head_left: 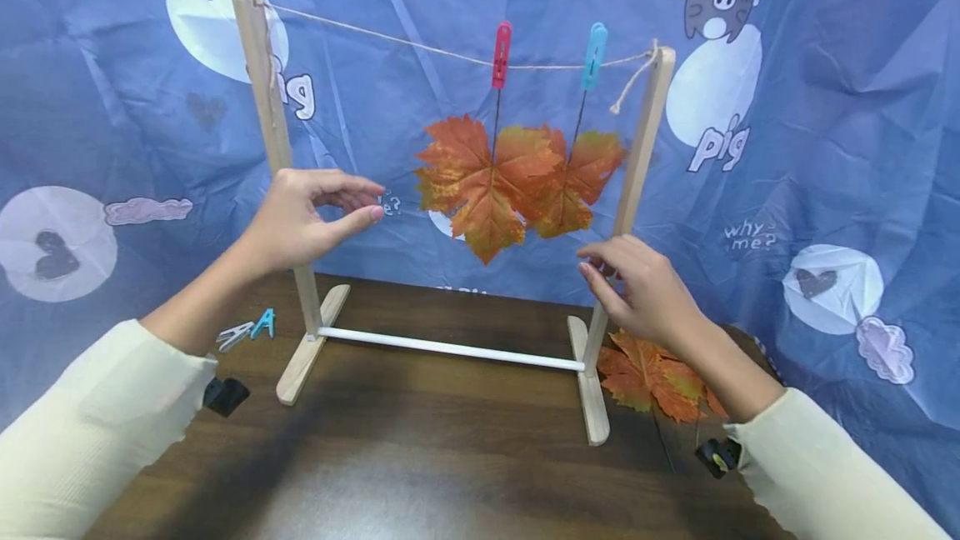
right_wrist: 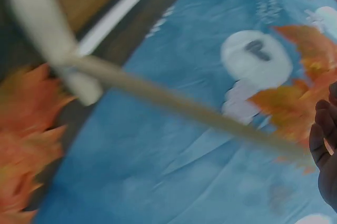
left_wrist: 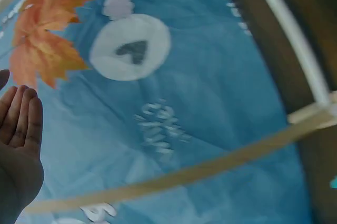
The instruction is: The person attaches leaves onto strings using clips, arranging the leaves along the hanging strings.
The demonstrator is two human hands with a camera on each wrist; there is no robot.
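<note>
Two orange maple leaves hang from a string (head_left: 360, 33) tied between two wooden posts. A red clothespin (head_left: 502, 55) holds the stem of the left leaf (head_left: 480, 182); a blue clothespin (head_left: 595, 57) holds that of the right leaf (head_left: 592, 177), which the left one partly overlaps. My left hand (head_left: 311, 215) is in the air before the left post, fingers loosely bent, holding nothing. My right hand (head_left: 637, 286) hovers by the right post, below the right leaf, fingers relaxed with nothing visible between them. In the left wrist view the left hand (left_wrist: 21, 134) has nearly straight fingers.
More maple leaves (head_left: 652, 377) lie on the brown table (head_left: 420, 457) beside the stand's right foot. A white clothespin (head_left: 235, 335) and a blue clothespin (head_left: 263, 323) lie left of the stand. A white bar (head_left: 450, 348) joins the posts low down. Blue patterned cloth (head_left: 360, 123) hangs behind.
</note>
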